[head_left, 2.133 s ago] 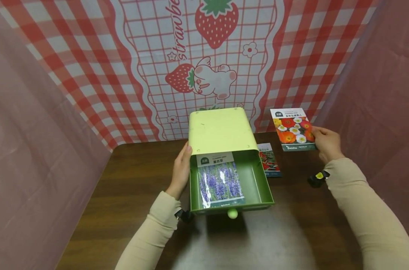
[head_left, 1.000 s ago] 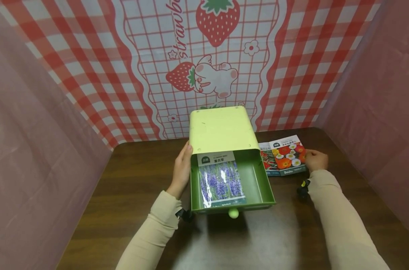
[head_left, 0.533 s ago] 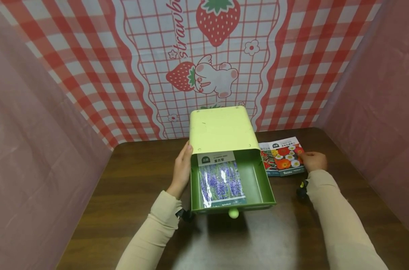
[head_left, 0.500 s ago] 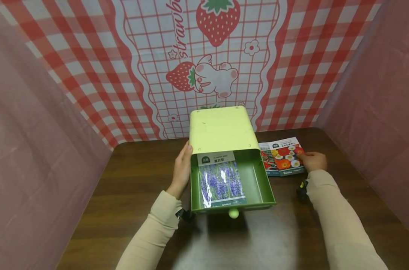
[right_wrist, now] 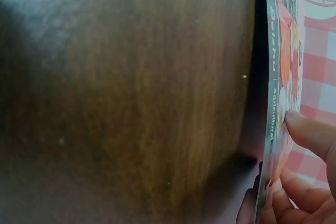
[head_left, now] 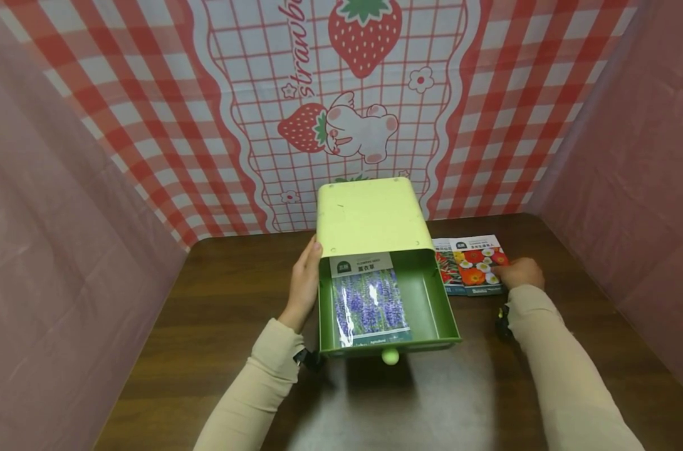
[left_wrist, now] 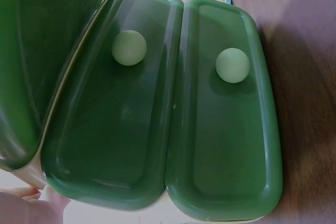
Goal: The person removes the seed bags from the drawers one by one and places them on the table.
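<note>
A pale yellow-green desktop drawer cabinet (head_left: 370, 213) stands mid-table with its green top drawer (head_left: 423, 307) pulled out. A seed packet with purple lavender (head_left: 370, 304) lies inside that drawer. My left hand (head_left: 303, 282) rests along the cabinet's left side, thumb near the front edge. To the right of the cabinet, my right hand (head_left: 522, 274) pinches the right edge of a seed packet with orange, red and white poppies (head_left: 477, 266). In the right wrist view, the thumb is on its front and fingers are behind it. It overlaps a red-flower seed packet (head_left: 445, 266), partly hidden.
Two lower drawers, the upper one (left_wrist: 105, 135) and the bottom one (left_wrist: 231, 145), are closed, each with a round pale green knob. The brown wooden table (head_left: 223, 313) meets a red-checked strawberry cloth (head_left: 251, 125) at the back. Pink curtains (head_left: 629, 156) hang at both sides.
My right hand has brought the poppy packet down and left from the air onto the red-flower packet, then turned it straighter. My left hand and the cabinet have stayed put.
</note>
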Demonstrator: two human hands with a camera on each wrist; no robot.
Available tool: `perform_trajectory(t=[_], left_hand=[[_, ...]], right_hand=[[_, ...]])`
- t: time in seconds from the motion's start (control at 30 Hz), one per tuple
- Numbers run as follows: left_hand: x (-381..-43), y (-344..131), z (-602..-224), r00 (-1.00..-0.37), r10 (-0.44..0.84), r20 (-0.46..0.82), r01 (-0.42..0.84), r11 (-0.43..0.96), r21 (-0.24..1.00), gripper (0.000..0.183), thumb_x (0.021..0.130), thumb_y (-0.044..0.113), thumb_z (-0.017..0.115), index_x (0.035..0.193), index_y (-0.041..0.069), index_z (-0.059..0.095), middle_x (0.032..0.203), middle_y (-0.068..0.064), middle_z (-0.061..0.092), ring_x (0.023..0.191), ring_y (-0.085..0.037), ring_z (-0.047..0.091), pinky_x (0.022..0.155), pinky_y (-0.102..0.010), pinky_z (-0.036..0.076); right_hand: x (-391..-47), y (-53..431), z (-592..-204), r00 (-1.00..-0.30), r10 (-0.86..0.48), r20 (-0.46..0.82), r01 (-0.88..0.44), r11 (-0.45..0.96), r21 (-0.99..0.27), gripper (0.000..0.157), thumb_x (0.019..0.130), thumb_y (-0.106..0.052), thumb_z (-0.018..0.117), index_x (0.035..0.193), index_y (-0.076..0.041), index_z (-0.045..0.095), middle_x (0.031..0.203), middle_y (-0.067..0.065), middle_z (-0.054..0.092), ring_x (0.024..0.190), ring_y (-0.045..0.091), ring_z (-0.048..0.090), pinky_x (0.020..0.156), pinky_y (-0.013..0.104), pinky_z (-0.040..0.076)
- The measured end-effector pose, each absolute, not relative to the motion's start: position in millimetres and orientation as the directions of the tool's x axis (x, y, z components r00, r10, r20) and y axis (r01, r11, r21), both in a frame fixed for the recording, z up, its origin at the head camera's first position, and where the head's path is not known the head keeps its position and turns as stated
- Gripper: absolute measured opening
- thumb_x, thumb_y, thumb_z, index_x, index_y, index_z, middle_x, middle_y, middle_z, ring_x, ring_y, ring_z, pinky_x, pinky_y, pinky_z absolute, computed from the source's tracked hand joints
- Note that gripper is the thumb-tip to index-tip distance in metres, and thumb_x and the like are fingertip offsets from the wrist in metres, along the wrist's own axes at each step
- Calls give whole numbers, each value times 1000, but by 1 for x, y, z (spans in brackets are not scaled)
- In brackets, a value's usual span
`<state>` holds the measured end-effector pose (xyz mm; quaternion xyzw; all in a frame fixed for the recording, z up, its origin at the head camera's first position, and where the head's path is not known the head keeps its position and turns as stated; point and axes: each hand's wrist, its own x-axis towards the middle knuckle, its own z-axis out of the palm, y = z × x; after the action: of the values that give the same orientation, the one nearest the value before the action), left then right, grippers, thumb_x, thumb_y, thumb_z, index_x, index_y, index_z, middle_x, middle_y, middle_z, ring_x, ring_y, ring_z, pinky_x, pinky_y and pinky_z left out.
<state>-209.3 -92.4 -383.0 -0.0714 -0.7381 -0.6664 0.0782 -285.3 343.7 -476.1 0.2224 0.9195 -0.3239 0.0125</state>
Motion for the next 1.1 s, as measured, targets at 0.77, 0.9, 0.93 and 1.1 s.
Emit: perform_trajectory(t=[0.77,0.9,0.93,1.1], left_hand=[[-208,-92,-383,-977,4,214,213,104,971,52,108,30,32,153,5,30,159,-12,31,149,-26,26,124,-40,22],[-209,-92,-383,-976,10,218,218,92,971,52,108,30,32,153,5,30,159,-11,31,149,-26,26,124,-40,22],[-209,-92,-383,-975,10,220,220,90,971,52,108,30,32,153,5,30,159,-11,31,149,-26,26,124,-40,23],[-209,-92,-383,-973,4,231,230,89,969,51,108,29,33,152,4,32,158,-13,33,148,-27,28,124,-40,23]], right_hand=[[-292,339,-480,-909,390,-149,413,792,-449,63,88,-37,63,111,22,58,114,40,58,96,49,57,84,56,52],[-292,340,-480,-915,376,-150,400,787,-470,61,88,-35,63,112,20,58,112,38,59,93,46,57,84,56,51],[-292,340,-479,-918,369,-149,393,785,-480,60,89,-35,62,114,19,58,114,38,58,94,46,57,85,56,50],[-292,342,-472,-934,331,-132,348,764,-543,61,92,-34,57,127,16,52,127,37,53,109,50,53,97,60,45]])
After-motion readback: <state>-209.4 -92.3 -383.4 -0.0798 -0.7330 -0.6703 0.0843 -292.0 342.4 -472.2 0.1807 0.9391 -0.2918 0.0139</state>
